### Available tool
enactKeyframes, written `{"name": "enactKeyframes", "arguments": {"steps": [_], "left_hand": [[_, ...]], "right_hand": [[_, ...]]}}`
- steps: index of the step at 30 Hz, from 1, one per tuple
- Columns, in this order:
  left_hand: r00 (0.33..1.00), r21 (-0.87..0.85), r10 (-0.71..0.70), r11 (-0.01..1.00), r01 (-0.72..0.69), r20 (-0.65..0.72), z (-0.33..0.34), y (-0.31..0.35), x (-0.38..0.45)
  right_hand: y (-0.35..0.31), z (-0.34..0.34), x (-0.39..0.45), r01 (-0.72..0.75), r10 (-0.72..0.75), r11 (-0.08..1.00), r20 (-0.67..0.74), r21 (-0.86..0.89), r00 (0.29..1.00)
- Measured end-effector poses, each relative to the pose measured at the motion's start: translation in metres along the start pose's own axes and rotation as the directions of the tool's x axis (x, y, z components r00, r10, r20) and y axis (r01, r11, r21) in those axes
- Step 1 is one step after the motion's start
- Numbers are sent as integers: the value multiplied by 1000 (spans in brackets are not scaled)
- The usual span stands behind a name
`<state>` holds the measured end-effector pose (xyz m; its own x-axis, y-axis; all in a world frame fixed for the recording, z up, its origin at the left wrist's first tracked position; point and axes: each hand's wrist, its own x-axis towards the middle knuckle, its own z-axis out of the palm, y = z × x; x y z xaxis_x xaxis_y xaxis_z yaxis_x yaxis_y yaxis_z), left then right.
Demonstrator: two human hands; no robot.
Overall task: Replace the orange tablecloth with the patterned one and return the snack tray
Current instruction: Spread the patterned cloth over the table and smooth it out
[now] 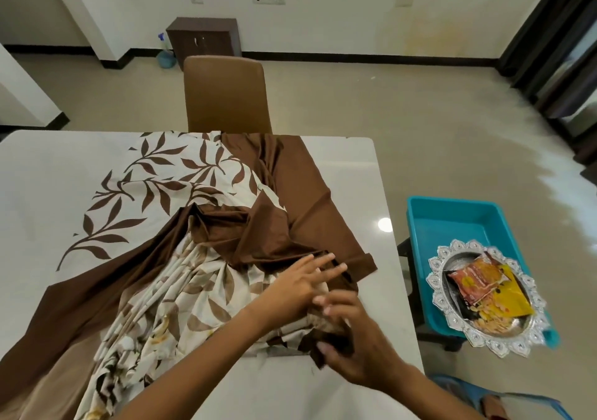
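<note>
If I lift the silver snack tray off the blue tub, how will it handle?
The silver snack tray is shallow, so the loose snack packets would probably slide if it tilts. It overhangs the blue tub, so it may tip when nudged. It looks stiff; its scalloped rim should offer grip.

patterned tablecloth (155,174): half-spread, bunched on table | snack tray (484,293): on teal bin

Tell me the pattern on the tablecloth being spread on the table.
The patterned tablecloth is cream with brown leaf sprigs and broad plain brown bands, seen in the head view.
</note>
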<state>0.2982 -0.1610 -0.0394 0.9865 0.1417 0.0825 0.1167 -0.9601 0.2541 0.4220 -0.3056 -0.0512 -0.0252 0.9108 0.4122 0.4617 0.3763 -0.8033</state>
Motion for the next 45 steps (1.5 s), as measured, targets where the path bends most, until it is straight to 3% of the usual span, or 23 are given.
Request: {"name": "enactKeyframes", "arguments": {"steps": [2,4,5,7,10,13,16,19,21,24,27,33,36,37,39,41,42,44,45], "left_hand": [[990,-52,-71,997,65,-119,-13,-7,0],[970,-79,-127,990,113,-209,-28,-14,-2],[961,-78,-134,990,118,-242,-36,-17,-2],[959,-72,-136,990,121,-248,-50,-21,-5],[987,71,-112,990,121,-113,-64,-26,-19],[960,207,-222,961,185,173,-53,-27,-46],[790,314,-418,901,299,448,-31,-15,-77],[493,361,-506,859,363,708,-14,1,-101],[396,354,-546,813,461,738,-7,10,-108],[494,243,-731,646,724,471,10,28,-94],[552,1,-816,560,829,171,41,51,-54],[567,103,-813,580,808,132,71,57,3],[636,38,-743,644,764,-208,81,55,2],[627,23,-709,657,754,-323,83,56,1],[537,-76,-707,634,770,-461,79,61,1],[382,-248,-753,572,782,-535,70,69,5],[294,-345,-794,521,781,-533,65,74,9],[160,-499,-859,424,756,-487,62,82,18],[117,-558,-883,384,736,-455,62,84,22]], "right_hand": [[23,-18,0,-98,91,993,-109,-62,990],[49,-31,5,-379,360,924,-225,-47,905],[64,-33,9,-518,496,854,-216,-56,841],[96,-30,15,-683,684,710,-62,-171,726],[131,-17,26,-571,721,626,115,-532,683],[158,-18,47,-500,724,548,81,-671,685],[187,-44,88,-514,782,398,-12,-760,623],[203,-69,135,-568,824,239,-145,-788,548],[199,-63,149,-635,813,230,-213,-737,542],[187,-28,118,-514,720,423,-68,-747,691],[186,-14,72,-348,670,511,111,-786,734],[221,-57,83,-227,450,640,119,-734,885],[233,-86,122,-83,350,621,181,-779,919],[236,-101,144,-106,341,602,135,-791,930],[233,-131,192,-275,341,605,-69,-748,938],[223,-156,232,-523,422,660,-310,-540,852],[216,-161,246,-550,421,658,-354,-514,835],[200,-156,248,-501,441,641,-254,-582,861],[191,-150,236,-468,442,683,-192,-562,876]]}}
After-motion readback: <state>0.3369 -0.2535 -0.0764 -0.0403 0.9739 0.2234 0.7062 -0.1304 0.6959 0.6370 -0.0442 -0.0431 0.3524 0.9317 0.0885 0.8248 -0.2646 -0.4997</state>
